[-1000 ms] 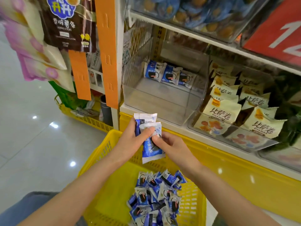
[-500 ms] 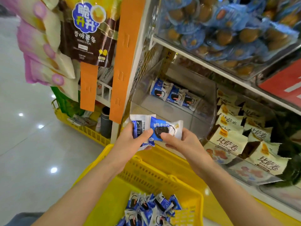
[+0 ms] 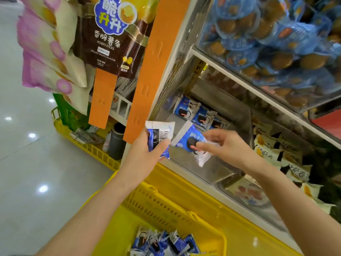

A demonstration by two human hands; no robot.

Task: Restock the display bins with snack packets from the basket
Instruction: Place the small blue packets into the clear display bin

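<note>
Two packets in my hands: left hand (image 3: 147, 154) clamps the barcode packet (image 3: 160, 134); right hand (image 3: 224, 146) pinches the blue packet (image 3: 190, 140) over the clear bin (image 3: 212, 169); more lie in the yellow basket (image 3: 166, 204).

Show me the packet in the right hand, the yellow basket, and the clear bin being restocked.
packet in the right hand (image 3: 186, 139), head view, on its blue front.
yellow basket (image 3: 156, 202), head view, on its far slatted wall.
clear bin (image 3: 212, 170), head view, on its transparent front wall.
</note>
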